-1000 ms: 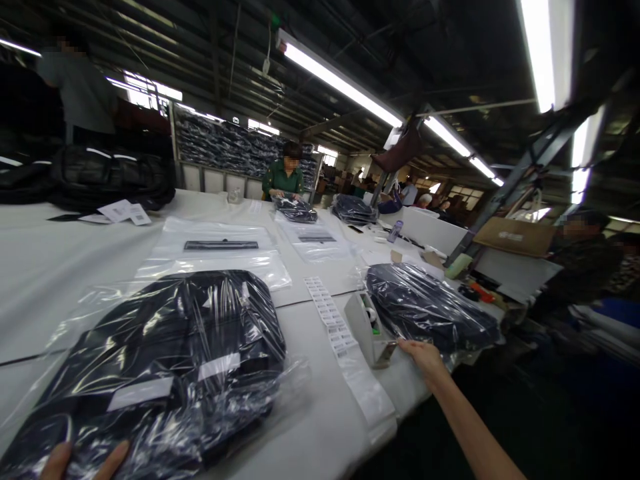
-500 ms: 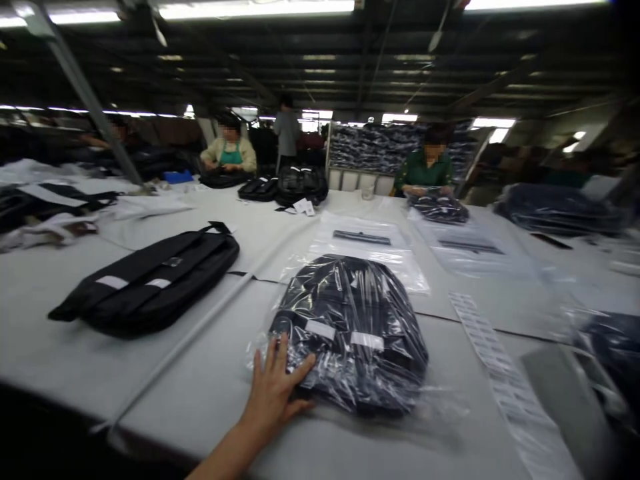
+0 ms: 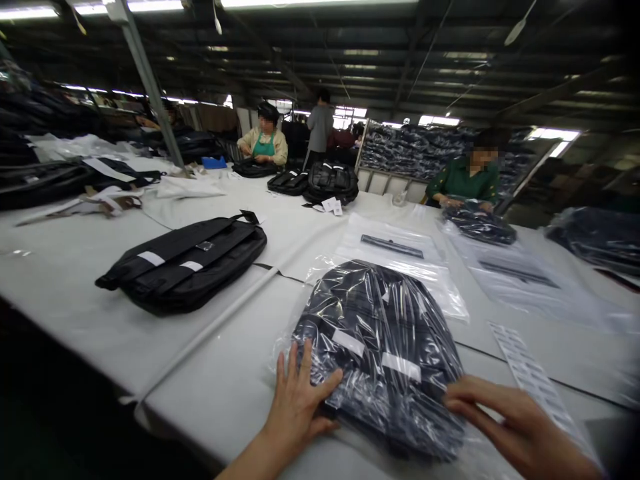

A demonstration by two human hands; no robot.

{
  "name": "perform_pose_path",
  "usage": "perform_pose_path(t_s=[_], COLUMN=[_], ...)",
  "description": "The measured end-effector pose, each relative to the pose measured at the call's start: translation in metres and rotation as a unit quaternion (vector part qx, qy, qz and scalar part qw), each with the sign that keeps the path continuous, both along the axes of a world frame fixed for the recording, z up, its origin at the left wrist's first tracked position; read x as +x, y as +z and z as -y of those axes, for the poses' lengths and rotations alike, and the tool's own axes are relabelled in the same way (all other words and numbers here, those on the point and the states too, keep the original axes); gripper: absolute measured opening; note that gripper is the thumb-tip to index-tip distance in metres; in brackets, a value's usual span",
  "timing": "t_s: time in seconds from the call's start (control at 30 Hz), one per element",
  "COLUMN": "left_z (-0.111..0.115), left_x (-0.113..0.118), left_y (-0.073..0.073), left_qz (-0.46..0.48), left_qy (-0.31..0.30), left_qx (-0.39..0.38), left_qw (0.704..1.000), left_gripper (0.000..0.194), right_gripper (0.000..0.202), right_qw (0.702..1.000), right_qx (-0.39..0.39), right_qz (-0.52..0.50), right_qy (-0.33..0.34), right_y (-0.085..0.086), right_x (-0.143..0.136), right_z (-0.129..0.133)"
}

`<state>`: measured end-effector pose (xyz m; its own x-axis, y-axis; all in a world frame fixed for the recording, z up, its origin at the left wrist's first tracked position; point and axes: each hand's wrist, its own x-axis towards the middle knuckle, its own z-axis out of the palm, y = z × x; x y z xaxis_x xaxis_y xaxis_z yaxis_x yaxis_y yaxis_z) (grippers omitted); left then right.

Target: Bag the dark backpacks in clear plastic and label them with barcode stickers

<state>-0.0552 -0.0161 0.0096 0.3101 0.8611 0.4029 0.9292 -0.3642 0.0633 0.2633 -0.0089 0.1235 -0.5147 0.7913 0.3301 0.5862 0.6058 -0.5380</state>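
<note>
A dark backpack in a clear plastic bag (image 3: 375, 333) lies on the white table in front of me, two white strips showing through the plastic. My left hand (image 3: 300, 393) rests with spread fingers on its lower left side. At its right side, my right hand (image 3: 505, 413) has thumb and fingers pressed together against the bag's edge; what lies between them is too small to make out. An unwrapped black backpack (image 3: 185, 263) lies to the left.
Flat plastic bags (image 3: 395, 250) lie behind the wrapped backpack. A sheet of labels (image 3: 535, 380) is at the right. Black bags (image 3: 330, 181) sit farther back. Across the table, a person in green (image 3: 467, 180) handles a wrapped bag; another wears a teal apron (image 3: 263, 148).
My right hand has come into view at the wrapped backpack's right side. The view has swung right, so things appear farther left at the back. My left hand stays spread on the plastic.
</note>
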Motion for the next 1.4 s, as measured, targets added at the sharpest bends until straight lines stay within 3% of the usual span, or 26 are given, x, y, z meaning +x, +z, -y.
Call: perform_pose_path(t_s=[0.1, 0.17, 0.27, 0.4, 0.5, 0.63, 0.8, 0.93, 1.07, 1.17, 1.23, 1.3, 1.4], left_z=[0.003, 0.004, 0.003, -0.001, -0.002, 0.000, 0.000, -0.001, -0.003, -0.006, -0.007, -0.004, 0.004], left_x=[0.001, 0.003, 0.007, 0.011, 0.012, 0.011, 0.012, 0.010, 0.009, 0.011, 0.007, -0.008, -0.050], left_y=[-0.001, -0.001, -0.006, -0.015, -0.019, -0.017, -0.019, -0.023, -0.025, -0.027, -0.027, -0.025, -0.012], left_qz=[0.014, 0.016, 0.026, 0.048, 0.061, 0.064, 0.038, 0.035, 0.056, 0.063, 0.074, 0.098, 0.140], left_qy=[0.007, 0.016, 0.035, 0.048, 0.046, 0.046, 0.048, 0.046, 0.037, 0.027, 0.021, -0.011, -0.088], left_qx=[0.029, 0.044, 0.057, 0.057, 0.041, 0.011, 0.003, -0.004, 0.006, 0.012, 0.006, -0.016, -0.050], left_qw=[0.999, 0.999, 0.997, 0.996, 0.996, 0.997, 0.998, 0.998, 0.998, 0.998, 0.997, 0.995, 0.985], left_gripper=[0.110, 0.115, 0.129, 0.135, 0.123, 0.106, 0.110, 0.112, 0.112, 0.109, 0.104, 0.094, 0.067], right_gripper=[0.017, 0.017, 0.014, 0.014, 0.014, 0.010, 0.025, 0.048, 0.042, 0.027, 0.025, 0.031, 0.040], right_qw=[0.975, 0.951, 0.918, 0.890, 0.888, 0.892, 0.906, 0.916, 0.938, 0.970, 0.980, 0.981, 0.980], right_qx=[-0.101, -0.117, -0.129, -0.117, -0.083, -0.044, -0.029, -0.017, -0.048, -0.015, -0.020, -0.040, -0.038], right_qz=[0.056, 0.077, 0.120, 0.208, 0.268, 0.318, 0.371, 0.377, 0.333, 0.243, 0.196, 0.182, 0.195], right_qy=[0.190, 0.277, 0.355, 0.389, 0.364, 0.319, 0.202, 0.139, 0.088, 0.029, 0.040, 0.060, 0.019], right_y=[0.035, 0.045, 0.037, 0.009, -0.007, -0.015, -0.020, -0.029, -0.018, -0.006, -0.010, -0.025, -0.053], right_x=[-0.077, -0.121, -0.164, -0.190, -0.203, -0.212, -0.214, -0.213, -0.200, -0.187, -0.183, -0.185, -0.193], right_z=[-0.041, -0.069, -0.102, -0.127, -0.135, -0.136, -0.140, -0.163, -0.180, -0.158, -0.131, -0.105, -0.083])
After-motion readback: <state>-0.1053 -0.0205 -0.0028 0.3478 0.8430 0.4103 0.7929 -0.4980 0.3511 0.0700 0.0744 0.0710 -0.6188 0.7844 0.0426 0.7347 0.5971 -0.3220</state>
